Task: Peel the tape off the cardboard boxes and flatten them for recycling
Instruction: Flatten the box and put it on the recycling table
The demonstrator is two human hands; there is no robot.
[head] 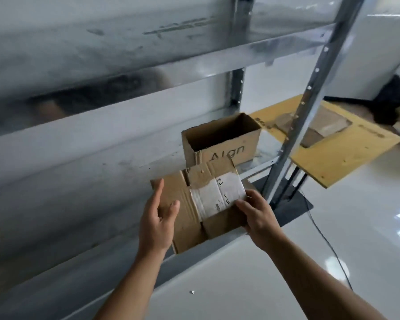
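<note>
Grey metal shelf (pixel 79 181): bears the box.
Brown taped cardboard box (pixel 178 204): lying at the shelf's front edge.
Left hand (pixel 157 218): spread, at box's left side.
Right hand (pixel 259 218): grips box's right edge.

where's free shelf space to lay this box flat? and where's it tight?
Free: bare shelf left of the open box, from back to front lip, past the left hand. Tight: right end, where the open box sits near the post and the held box, gripped by the right hand, fills the front.
</note>
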